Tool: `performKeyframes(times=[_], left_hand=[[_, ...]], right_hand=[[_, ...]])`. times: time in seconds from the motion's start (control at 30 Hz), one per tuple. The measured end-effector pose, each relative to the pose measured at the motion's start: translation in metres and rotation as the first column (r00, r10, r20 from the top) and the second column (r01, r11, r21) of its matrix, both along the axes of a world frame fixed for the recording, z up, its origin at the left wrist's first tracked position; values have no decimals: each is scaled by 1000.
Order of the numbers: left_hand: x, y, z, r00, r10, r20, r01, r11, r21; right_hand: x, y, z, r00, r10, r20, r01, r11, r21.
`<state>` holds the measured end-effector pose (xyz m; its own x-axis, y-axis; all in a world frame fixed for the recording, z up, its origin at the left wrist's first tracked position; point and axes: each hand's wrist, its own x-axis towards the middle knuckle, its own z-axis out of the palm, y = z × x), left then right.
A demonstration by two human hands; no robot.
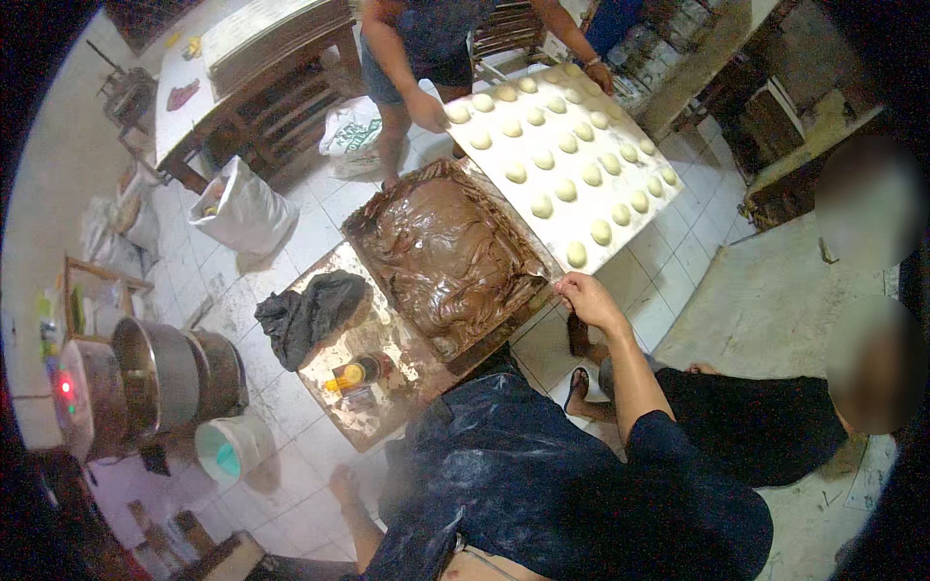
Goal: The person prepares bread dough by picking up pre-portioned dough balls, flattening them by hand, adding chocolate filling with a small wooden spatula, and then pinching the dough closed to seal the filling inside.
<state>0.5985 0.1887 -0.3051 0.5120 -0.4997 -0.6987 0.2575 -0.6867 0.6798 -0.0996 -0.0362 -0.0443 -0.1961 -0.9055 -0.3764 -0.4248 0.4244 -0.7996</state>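
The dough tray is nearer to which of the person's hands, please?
Right: the right hand is at a corner of the tray; the left hand hangs far from it, lower left.

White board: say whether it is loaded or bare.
Loaded: rows of pale dough balls are spread across the white board.

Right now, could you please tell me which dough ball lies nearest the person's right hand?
The dough ball at the lowest corner of the white board, just above the right hand; all others sit farther off.
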Motion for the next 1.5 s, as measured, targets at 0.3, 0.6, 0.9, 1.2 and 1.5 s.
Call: performKeyframes(times=[0.3,0.6,0.9,1.2,1.5], left_hand=[[-56,-10,18,990,-122,-75,133,977,168],[-57,7,-5,952,-123,-282,154,984,88],[-138,59,17,981,-101,-165,128,979,159],[-264,39,70,981,-163,-109,173,981,83],[-330,94,79,985,-92,-145,106,990,91]], right_hand=[[9,25,8,961,76,-265,-51,994,98],[26,31,-42,991,-79,-107,63,988,-141],[4,43,-42,983,-13,182,-11,992,128],[-40,26,-34,921,-63,385,23,994,108],[-15,27,-77,773,-64,631,-18,992,123]])
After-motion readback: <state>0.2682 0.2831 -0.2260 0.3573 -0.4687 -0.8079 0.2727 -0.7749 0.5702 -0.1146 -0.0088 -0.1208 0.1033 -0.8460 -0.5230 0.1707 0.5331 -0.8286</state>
